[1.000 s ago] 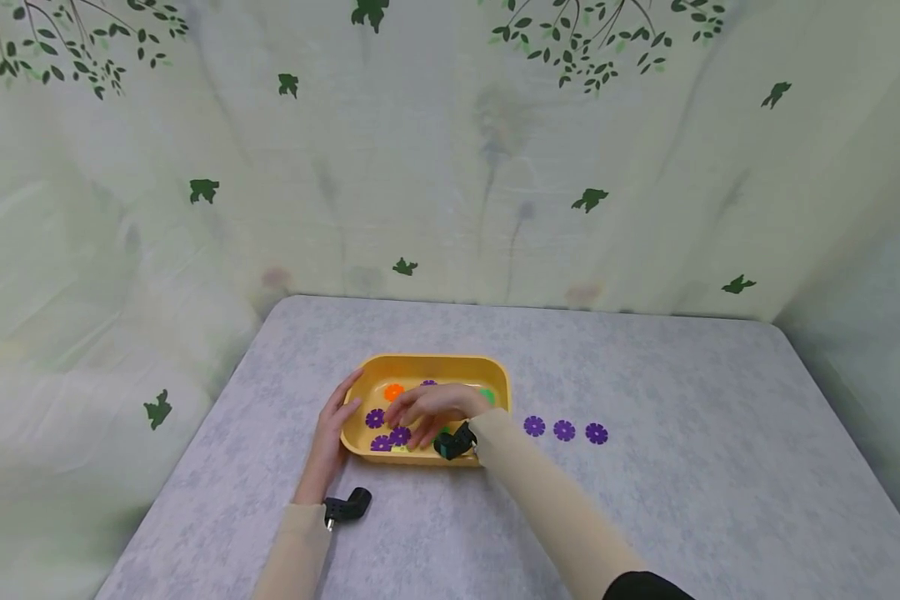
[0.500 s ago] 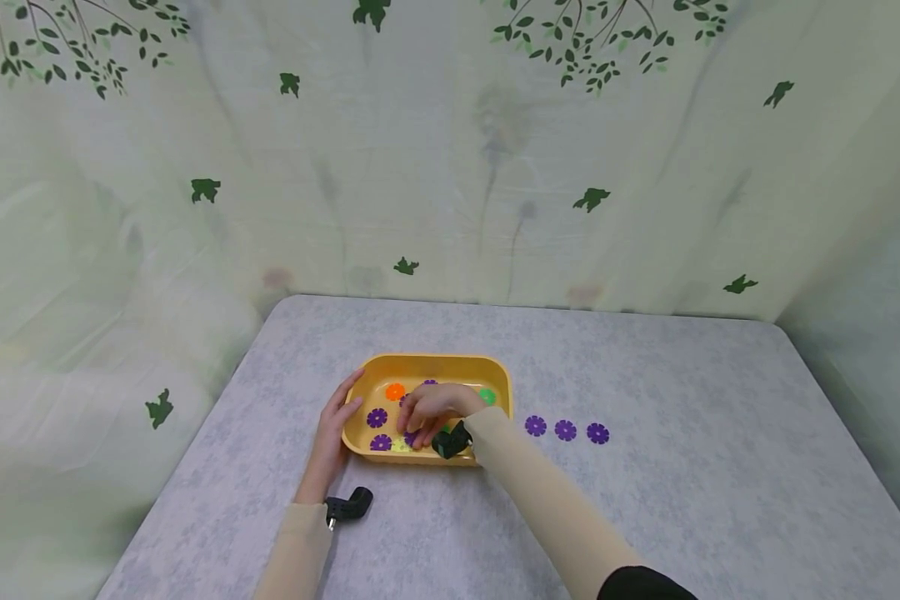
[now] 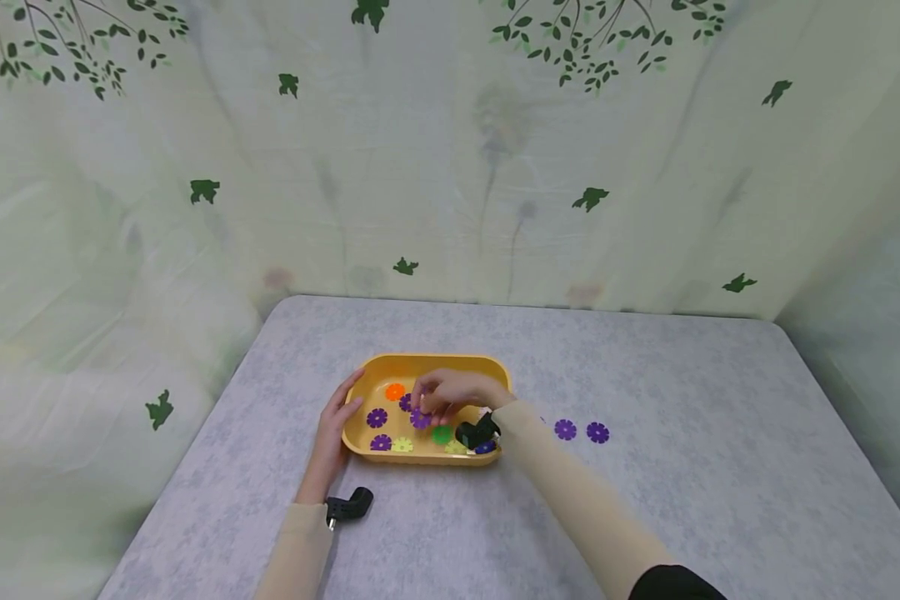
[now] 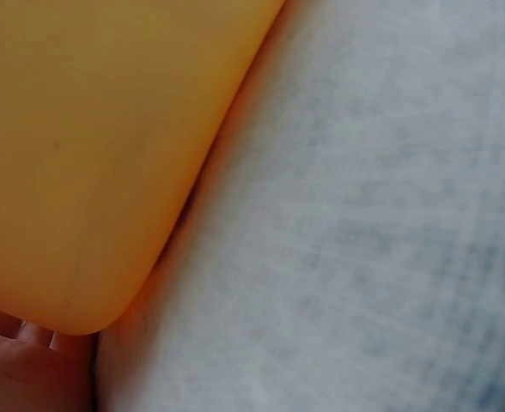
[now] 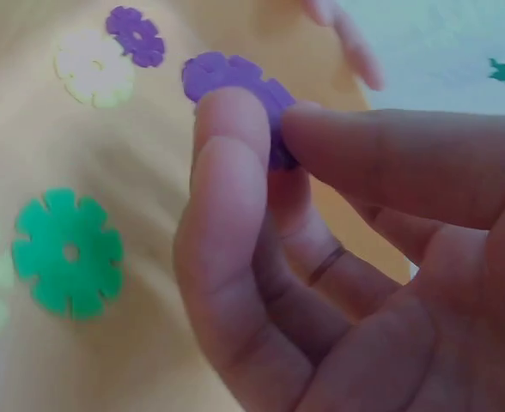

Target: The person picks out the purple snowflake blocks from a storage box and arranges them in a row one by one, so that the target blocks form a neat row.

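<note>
A purple snowflake-shaped disc (image 5: 222, 73) is pinched between the thumb and a fingertip of my right hand (image 3: 457, 393), over the yellow tray (image 3: 427, 461). My left hand (image 3: 335, 427) holds the tray's left end, thumb at the rim and fingers along the outer wall; in the left wrist view those fingers (image 4: 21, 360) show only partly beside the tray's corner. Below the right hand lie a green disc (image 5: 68, 253) and a yellow disc (image 3: 402, 445). Other purple discs (image 3: 377, 417) and an orange disc (image 3: 394, 392) lie in the tray's left half.
On the grey table (image 3: 682, 467), right of the tray, purple discs (image 3: 565, 430) lie in a row, one mostly hidden by the right sleeve (image 3: 562, 483). A dark blue disc (image 3: 485, 447) is near the tray's front right corner. A leaf-printed curtain (image 3: 450, 167) hangs behind.
My right hand has lifted a little and moved right, with a purple disc now pinched in its fingers. The yellow and green discs beneath have come into sight. The left hand has stayed put.
</note>
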Tool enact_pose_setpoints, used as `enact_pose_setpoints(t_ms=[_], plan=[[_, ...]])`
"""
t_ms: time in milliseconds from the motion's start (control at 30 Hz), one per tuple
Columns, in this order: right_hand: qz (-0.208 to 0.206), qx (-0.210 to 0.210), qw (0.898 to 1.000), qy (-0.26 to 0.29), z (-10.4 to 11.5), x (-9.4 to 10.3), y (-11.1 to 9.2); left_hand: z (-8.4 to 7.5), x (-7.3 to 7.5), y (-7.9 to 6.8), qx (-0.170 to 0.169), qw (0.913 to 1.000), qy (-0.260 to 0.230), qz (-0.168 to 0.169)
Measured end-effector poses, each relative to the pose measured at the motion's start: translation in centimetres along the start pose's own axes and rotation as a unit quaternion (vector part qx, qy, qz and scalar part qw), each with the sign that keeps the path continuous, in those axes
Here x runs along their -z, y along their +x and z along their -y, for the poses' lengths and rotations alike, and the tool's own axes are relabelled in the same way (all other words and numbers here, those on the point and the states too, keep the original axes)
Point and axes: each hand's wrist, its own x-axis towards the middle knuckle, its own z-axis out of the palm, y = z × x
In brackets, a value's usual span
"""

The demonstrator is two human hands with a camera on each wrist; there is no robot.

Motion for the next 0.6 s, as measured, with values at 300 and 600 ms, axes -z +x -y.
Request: enact_pose_setpoints(t_ms=[300,600], plan=[[-0.047,0.07,0.996,0.023,-1.1,3.0,-3.9,-0.1,-0.1,0.0,0.001,1.0,0.004,0.0],[-0.124,0.079,0.988,0.042,-3.6,6.3,-9.1,0.0,-0.2,-0.2,-0.003,1.0,0.001,-0.003]])
